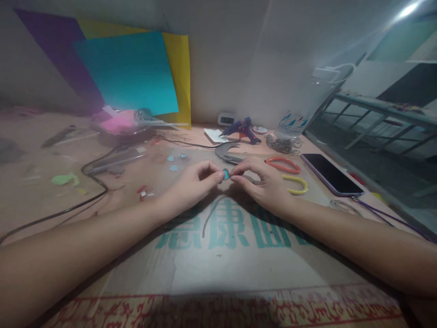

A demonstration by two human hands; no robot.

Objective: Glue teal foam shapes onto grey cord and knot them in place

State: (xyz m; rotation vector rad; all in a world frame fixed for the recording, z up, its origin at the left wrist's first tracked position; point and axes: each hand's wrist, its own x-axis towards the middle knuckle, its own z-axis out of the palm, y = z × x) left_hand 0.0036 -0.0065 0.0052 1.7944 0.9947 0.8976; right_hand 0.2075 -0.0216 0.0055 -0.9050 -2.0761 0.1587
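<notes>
A small blue piece with a dark edge is held up between my two hands, over the middle of the work surface. The thumb and finger of my left hand pinch its left side. From the right, my right hand has its thumb and fingertip closed at the piece's other edge. Below the hands a thin grey cord curves down onto the printed surface; whether it joins the piece is hidden. Just behind my right hand lie an orange handle loop, a yellow handle loop and a dark curved tool.
A blue glue gun rests near the wall beside coiled grey cord. At right are a phone and a clear plastic cup. Blue scraps and a black cable lie left. Coloured sheets lean behind.
</notes>
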